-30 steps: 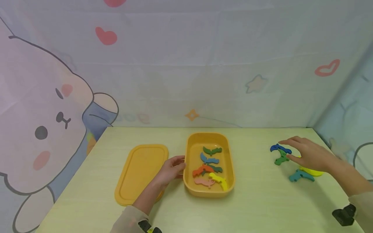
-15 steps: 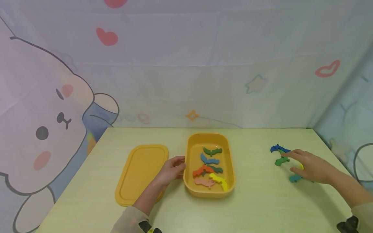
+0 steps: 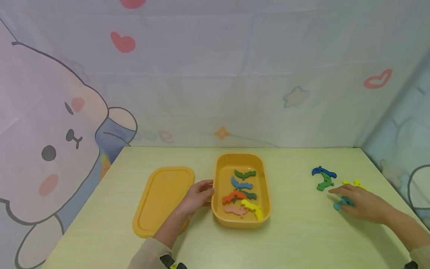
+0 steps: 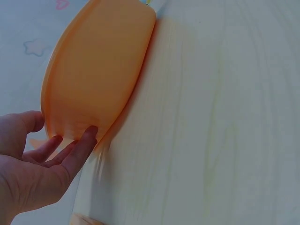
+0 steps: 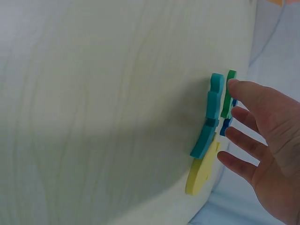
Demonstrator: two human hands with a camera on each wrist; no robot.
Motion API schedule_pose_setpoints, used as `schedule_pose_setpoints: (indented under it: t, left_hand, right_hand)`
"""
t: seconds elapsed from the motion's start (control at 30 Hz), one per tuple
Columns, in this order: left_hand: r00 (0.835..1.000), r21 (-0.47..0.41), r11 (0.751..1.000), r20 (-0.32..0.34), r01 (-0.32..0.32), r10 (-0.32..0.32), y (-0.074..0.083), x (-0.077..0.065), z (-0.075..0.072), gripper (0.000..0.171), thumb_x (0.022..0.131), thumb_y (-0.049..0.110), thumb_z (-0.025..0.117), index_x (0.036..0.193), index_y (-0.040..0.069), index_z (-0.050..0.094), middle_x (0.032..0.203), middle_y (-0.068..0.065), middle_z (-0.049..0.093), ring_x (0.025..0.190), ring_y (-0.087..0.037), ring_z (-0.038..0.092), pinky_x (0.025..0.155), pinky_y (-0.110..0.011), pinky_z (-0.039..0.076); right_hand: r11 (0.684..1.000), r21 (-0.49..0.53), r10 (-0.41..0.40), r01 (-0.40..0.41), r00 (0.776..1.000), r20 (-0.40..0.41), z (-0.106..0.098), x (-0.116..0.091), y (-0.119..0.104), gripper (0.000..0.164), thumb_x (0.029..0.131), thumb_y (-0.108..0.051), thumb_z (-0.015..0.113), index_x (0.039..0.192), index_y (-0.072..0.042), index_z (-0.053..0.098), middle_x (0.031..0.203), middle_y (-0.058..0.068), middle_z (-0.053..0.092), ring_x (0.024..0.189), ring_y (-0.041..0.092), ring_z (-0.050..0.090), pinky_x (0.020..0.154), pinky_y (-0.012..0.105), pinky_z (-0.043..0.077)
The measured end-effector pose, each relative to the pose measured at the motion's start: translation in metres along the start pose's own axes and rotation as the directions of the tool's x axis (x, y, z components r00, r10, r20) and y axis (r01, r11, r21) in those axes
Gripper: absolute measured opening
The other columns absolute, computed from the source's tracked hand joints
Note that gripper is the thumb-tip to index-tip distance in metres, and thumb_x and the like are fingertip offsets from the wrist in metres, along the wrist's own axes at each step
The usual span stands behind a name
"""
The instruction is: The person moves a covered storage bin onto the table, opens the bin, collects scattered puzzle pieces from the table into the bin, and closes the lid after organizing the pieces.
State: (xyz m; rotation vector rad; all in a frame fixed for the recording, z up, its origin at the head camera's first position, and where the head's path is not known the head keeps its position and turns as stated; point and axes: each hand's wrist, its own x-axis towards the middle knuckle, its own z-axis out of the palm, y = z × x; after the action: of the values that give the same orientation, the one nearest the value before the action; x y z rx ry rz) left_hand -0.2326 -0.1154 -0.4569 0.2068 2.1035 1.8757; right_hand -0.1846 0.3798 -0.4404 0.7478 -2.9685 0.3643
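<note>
My left hand point(image 3: 196, 197) rests against the left wall of a yellow-orange plastic box point(image 3: 240, 224), its fingers and thumb loosely extended along the outside. At the right, my right hand point(image 3: 366, 204) hovers over a teal animal-shaped toy piece point(image 3: 345, 201), partly covering it. In the right wrist view, the fingers are spread and grip nothing; the teal piece point(image 5: 212, 105) lies on the table beside them. A yellow piece point(image 3: 356, 183) sits behind the hand, partly hidden. To its left lie a green piece point(image 3: 324, 182) and a dark blue piece point(image 3: 324, 172), close together.
Inside the box lie several pieces, among them an orange one point(image 3: 233, 197), a pink one point(image 3: 236, 210) and a light blue one point(image 3: 241, 184). A flat yellow lid point(image 3: 164, 198) lies left of the box. A printed cloth point(image 3: 248, 74) hangs behind the table.
My right hand has moved toward the front of the table, from over the blue and green pieces to over the teal one. The left hand and box have stayed put.
</note>
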Motion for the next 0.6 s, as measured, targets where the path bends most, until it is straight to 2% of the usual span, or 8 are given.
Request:
schedule_pose_setpoints:
  t: [0.1,0.17,0.33,0.6]
  left_hand:
    - [1.000,-0.003,1.000,0.000,0.000,0.000,0.000,0.000,0.000,0.046,0.093,0.015,0.050,0.135,-0.002,0.039,0.128,-0.023,0.049,0.097,-0.026,0.062,0.077,-0.037,0.055]
    - [1.000,-0.005,1.000,0.000,0.000,0.000,0.000,0.000,0.000,0.046,0.094,0.015,0.050,0.135,-0.002,0.040,0.128,-0.022,0.050,0.097,-0.026,0.062,0.078,-0.037,0.055]
    - [1.000,-0.009,1.000,0.005,-0.003,0.003,0.002,-0.001,0.000,0.046,0.094,0.016,0.050,0.135,-0.001,0.040,0.128,-0.022,0.050,0.098,-0.028,0.062,0.078,-0.037,0.054]
    - [1.000,-0.012,1.000,0.014,-0.002,0.003,0.003,-0.001,0.000,0.045,0.094,0.015,0.049,0.135,-0.001,0.040,0.128,-0.022,0.050,0.099,-0.028,0.061,0.078,-0.037,0.054]
  right_hand:
    - [1.000,-0.012,-0.024,0.023,0.999,-0.029,0.004,-0.002,0.002,0.045,0.078,-0.016,0.071,0.120,-0.010,0.058,0.113,0.009,0.059,0.108,0.045,0.051,0.076,0.052,0.050]
    - [0.998,-0.050,-0.050,0.047,0.997,-0.052,0.008,-0.003,0.005,0.046,0.074,-0.012,0.074,0.118,-0.011,0.060,0.109,0.004,0.061,0.105,0.040,0.054,0.075,0.046,0.051]
    - [0.988,-0.132,-0.096,0.085,0.992,-0.080,0.014,-0.004,0.009,0.047,0.069,-0.011,0.076,0.113,-0.012,0.062,0.102,-0.001,0.062,0.084,0.018,0.060,0.066,0.030,0.051]
    - [0.977,-0.171,-0.147,0.128,0.983,-0.106,0.019,-0.005,0.013,0.043,0.067,-0.010,0.078,0.107,-0.017,0.064,0.097,-0.003,0.062,0.078,0.015,0.058,0.062,0.028,0.050]
